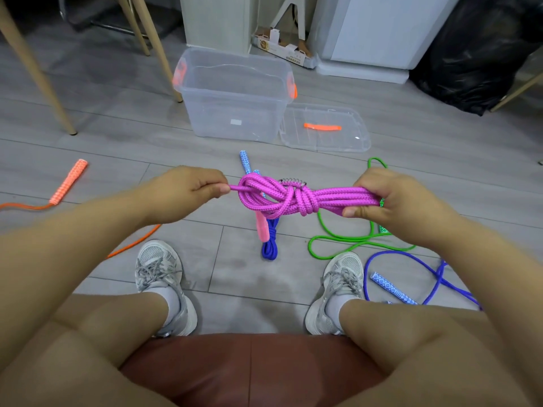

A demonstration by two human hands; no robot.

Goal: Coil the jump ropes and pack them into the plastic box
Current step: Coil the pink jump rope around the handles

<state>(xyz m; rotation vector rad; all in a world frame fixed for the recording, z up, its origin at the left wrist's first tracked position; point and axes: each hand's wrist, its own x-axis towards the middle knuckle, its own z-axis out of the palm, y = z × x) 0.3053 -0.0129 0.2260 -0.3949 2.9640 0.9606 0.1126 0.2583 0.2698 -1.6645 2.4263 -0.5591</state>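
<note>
Head view, looking down from a seated person. The floor [117,118] is grey wood-effect planking. At the far side stand a white cabinet [376,30] and a full black bag [476,54]; pale wooden chair legs [44,83] cross the upper left.

A clear plastic box [232,113] with orange latches stands open on the floor, straight ahead. Its lid [323,139], with an orange handle, lies flat just beside it on the right.

Loose ropes lie on the floor. An orange rope [26,205] with an orange handle runs off to the left. A green rope [338,238] loops under the right hand. A purple rope [396,254] with a blue patterned handle curls at the lower right. A dark blue rope [270,248], bundled, lies in the middle, well short of the box.

Both hands hold a pink rope [293,198] in the air above the floor, between the knees. It is gathered into a bundle of several strands, with a wrap knotted round its middle. A pink handle [262,229] hangs below it.

The left hand [194,186] has its grip closed, thumb and curled fingers pinching a single strand at the left end of the bundle. The right hand [390,201] has its grip wrapped round the right end, thumb underneath and fingers curled over all the strands.

Grey trainers [158,268] rest on the floor, and a brown leather seat [252,368] shows at the bottom edge.
</note>
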